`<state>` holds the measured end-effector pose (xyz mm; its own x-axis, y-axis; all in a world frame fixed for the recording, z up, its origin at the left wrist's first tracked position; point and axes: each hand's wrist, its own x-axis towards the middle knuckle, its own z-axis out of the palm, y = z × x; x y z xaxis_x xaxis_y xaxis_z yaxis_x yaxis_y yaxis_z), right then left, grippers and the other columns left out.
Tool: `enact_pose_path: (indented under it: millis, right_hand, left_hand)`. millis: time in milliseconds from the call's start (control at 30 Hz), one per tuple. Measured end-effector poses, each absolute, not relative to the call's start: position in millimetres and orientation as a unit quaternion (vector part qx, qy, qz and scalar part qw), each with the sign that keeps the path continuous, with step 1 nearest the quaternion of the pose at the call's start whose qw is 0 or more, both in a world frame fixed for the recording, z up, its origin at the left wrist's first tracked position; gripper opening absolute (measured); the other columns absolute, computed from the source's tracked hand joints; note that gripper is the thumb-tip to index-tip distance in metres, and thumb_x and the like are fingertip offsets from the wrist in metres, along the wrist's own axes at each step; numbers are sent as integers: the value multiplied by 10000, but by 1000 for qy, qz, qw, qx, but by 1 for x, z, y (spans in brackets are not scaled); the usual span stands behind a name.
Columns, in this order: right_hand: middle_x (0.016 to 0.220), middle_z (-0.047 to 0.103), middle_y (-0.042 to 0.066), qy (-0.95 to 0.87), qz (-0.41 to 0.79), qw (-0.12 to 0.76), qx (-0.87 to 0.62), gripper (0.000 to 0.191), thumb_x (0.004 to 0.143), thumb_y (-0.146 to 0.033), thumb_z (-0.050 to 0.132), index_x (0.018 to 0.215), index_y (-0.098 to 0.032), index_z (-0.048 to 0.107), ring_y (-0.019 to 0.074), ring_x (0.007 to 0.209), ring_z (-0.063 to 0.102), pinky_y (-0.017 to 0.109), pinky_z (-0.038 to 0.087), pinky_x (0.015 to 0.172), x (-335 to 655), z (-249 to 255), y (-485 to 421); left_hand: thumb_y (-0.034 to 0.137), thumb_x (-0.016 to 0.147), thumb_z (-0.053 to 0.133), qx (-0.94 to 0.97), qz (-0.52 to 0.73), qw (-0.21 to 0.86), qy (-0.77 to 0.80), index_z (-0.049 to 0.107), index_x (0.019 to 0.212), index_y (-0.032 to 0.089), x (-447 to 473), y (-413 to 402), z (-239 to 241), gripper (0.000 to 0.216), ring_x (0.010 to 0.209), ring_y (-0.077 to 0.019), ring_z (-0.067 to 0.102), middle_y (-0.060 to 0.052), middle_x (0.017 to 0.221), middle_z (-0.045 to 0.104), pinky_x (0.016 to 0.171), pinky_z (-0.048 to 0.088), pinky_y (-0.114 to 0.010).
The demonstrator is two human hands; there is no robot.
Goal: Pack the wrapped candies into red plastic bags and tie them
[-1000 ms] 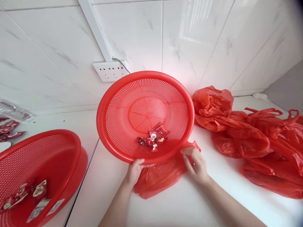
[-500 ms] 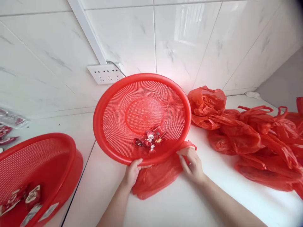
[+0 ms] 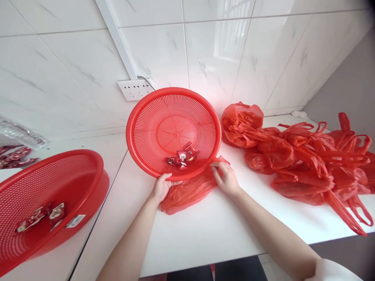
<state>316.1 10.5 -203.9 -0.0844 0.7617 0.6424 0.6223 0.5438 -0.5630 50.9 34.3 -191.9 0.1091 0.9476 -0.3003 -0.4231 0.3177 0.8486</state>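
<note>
A round red plastic basket (image 3: 175,105) with a mesh wall leans up toward the wall, its inside facing me. Several wrapped candies (image 3: 182,156) lie low in it. My left hand (image 3: 161,188) is closed on the basket's near rim, thumb inside and fingers beneath. A thin red plastic bag (image 3: 187,193) hangs crumpled under that rim, against the left fingertips. Beside the rim's right part, my right hand (image 3: 226,177) is closed in a pinch on the bag's edge. Whether it also bears on the rim is hard to see.
Several filled red plastic bags (image 3: 295,156) are heaped on the white counter (image 3: 199,242) at right. A second red basket (image 3: 96,171) with a few wrapped packets (image 3: 55,212) stands at left. Behind it lie a clear plastic package (image 3: 22,134) and more packets. A socket strip (image 3: 135,90) is on the tiled wall.
My view has tilted and pulled back, showing more of the counter's front edge. Both hands keep their holds on the basket and bag; the candies stay in the same part of the basket.
</note>
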Motion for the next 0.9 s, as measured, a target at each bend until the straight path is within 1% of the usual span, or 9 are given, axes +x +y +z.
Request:
enact_pose_path:
  millis: [133,333,433,533,667,733,800,900]
  right_hand:
    - [940,696,62,-720,95,487,-484,185,923,-193,453,997,-198,622,194,873,646,346,483,828,316,-205,11]
    - [932,693,62,-717,117,487,-485,188,921,-200,455,997,-194,627,189,862,641,338,484,822,315,-204,10]
    - [939,695,62,-717,121,484,-487,184,925,-203,456,1000,-199,624,189,864,645,335,486,816,315,-203,9]
    - [938,697,58,-714,125,481,-493,175,929,-201,463,1008,-202,619,188,862,647,337,488,809,314,-205,8]
    - [892,686,48,-673,130,510,-520,160,935,-205,468,1010,-202,609,182,823,636,334,497,775,308,-210,8]
    - [901,680,53,-660,128,512,-535,162,936,-205,460,1004,-198,606,187,840,629,346,496,785,303,-211,9]
    - [935,677,64,-671,138,480,-548,172,932,-205,451,1001,-194,609,199,887,622,371,490,824,300,-210,9]
    - [1021,661,89,-708,171,374,-574,223,923,-208,438,1060,-187,613,227,982,601,412,473,885,295,-203,8]
  left_hand:
    - [194,702,575,292,494,688,444,676,821,89,53,34,-190,188,823,-271,707,-90,792,728,815,594,-489]
    - [191,697,560,289,490,690,448,672,802,82,56,38,-188,188,820,-268,706,-98,799,732,815,593,-474]
    - [189,686,580,291,490,688,449,672,789,79,53,38,-189,177,815,-267,707,-99,808,736,818,589,-472]
    - [218,676,617,284,476,705,443,689,816,76,48,34,-192,212,850,-287,705,-107,827,741,831,580,-484]
    - [239,666,652,271,477,708,445,705,879,98,42,32,-193,260,874,-297,704,-87,833,748,836,572,-498]
    - [239,645,667,261,488,698,455,705,842,98,43,33,-191,246,848,-294,707,-83,810,747,833,571,-491]
    - [239,625,674,241,499,689,468,702,792,94,46,33,-188,223,815,-286,709,-85,786,746,832,570,-477]
    - [226,621,670,206,518,675,484,700,794,102,55,32,-178,215,817,-267,706,-85,815,747,854,561,-452]
